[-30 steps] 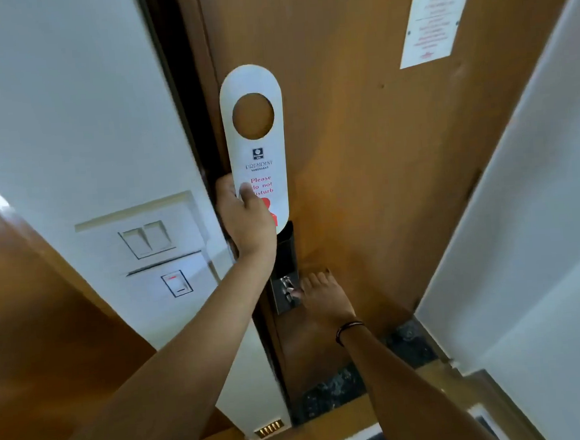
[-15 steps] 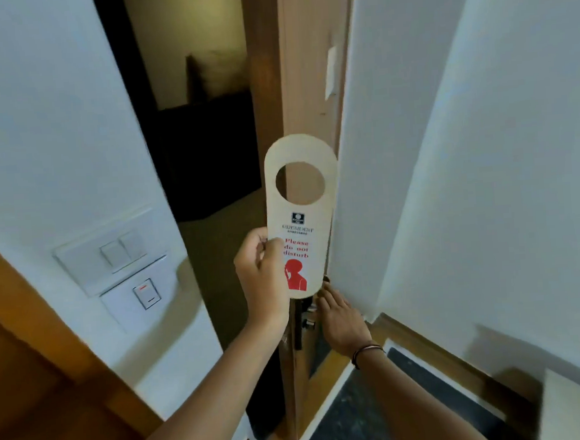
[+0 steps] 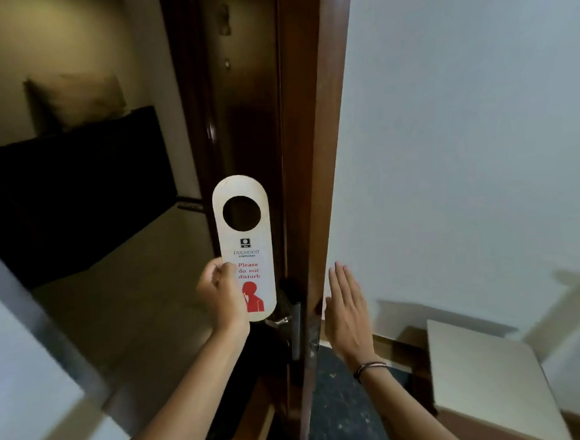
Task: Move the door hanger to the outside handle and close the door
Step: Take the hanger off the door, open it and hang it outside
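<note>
Step in hand: I am carrying the door hanger [image 3: 244, 248] around the open door [image 3: 307, 170], on the way from the inside handle to the outside one.

Left hand [image 3: 220, 295]: I am pinching the hanger's lower left edge, thumb on the printed face, keeping the card upright with its round hole at the top.

Right hand [image 3: 348, 313]: I am holding it flat and free, fingers together, just beside the door's inner face and gripping nothing; whether the palm is touching the wood, I cannot tell.

Where the hanger is: it is hovering on the corridor side of the door edge, in front of the dark lock plate, on neither handle yet.

Outside handle [image 3: 282, 320]: a metal lever is showing just below and behind the card's bottom corner.

Door: it is standing open, edge-on to me, with the dim corridor floor [image 3: 133, 299] beyond.

Next move, as I judge it: I am needing to lower the card until the hole is level with the lever's free end, slide it on, then let go.

After that: I am expecting to pull the door shut.

Risk: the hole looks snug, so a skewed card may catch.
</note>
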